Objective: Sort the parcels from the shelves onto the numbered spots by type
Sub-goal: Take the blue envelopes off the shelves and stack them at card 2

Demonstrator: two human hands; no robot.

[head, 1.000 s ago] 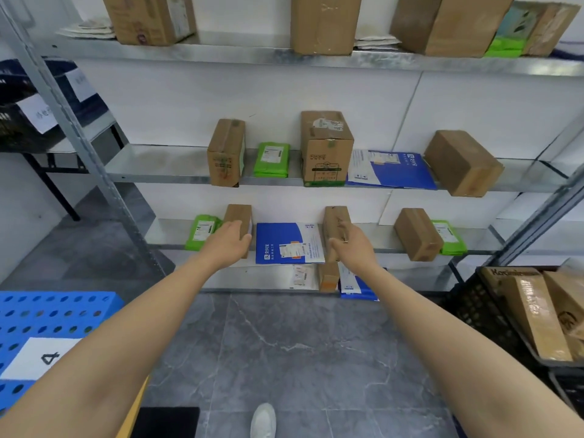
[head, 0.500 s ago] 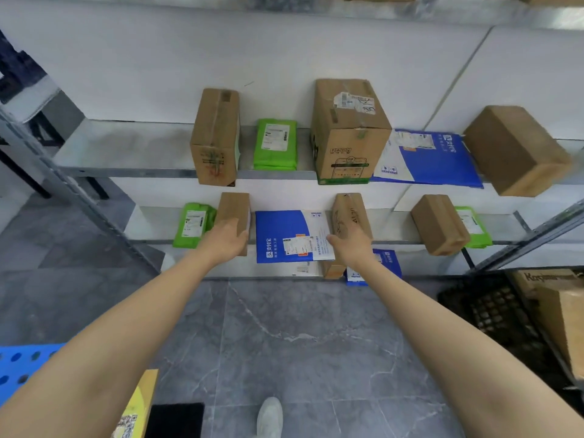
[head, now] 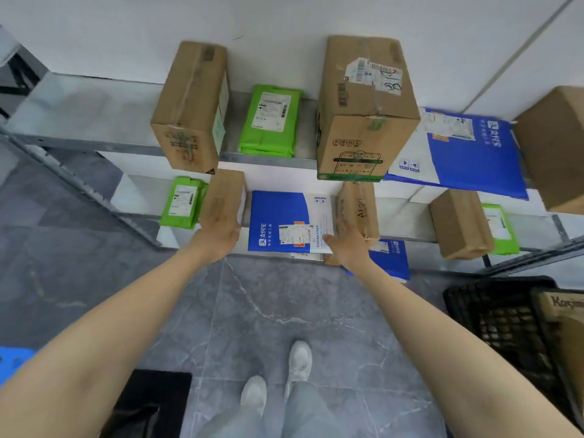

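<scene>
On the lower shelf (head: pixel 398 207), my left hand (head: pixel 218 238) grips the front end of a small brown cardboard box (head: pixel 224 194). My right hand (head: pixel 347 245) holds the front of another small brown box (head: pixel 358 207) printed with dark letters. Between the two boxes lies a flat blue and white mailer (head: pixel 284 221). A green bag parcel (head: pixel 183 202) lies left of the left box. Farther right on this shelf sit a third small brown box (head: pixel 458 224) and a green bag (head: pixel 501 229).
The upper shelf (head: pixel 79 112) carries a tall brown box (head: pixel 191 105), a green bag (head: pixel 270 120), a large brown box (head: pixel 363 109), a blue mailer (head: pixel 464 150) and a box (head: pixel 556 147) at the right edge. A black crate (head: pixel 505 324) stands right. A blue pallet corner (head: pixel 12 361) shows left.
The view has tilted down and moved closer to the shelves. Both hands have settled on the fronts of the two small boxes on the lower shelf.
</scene>
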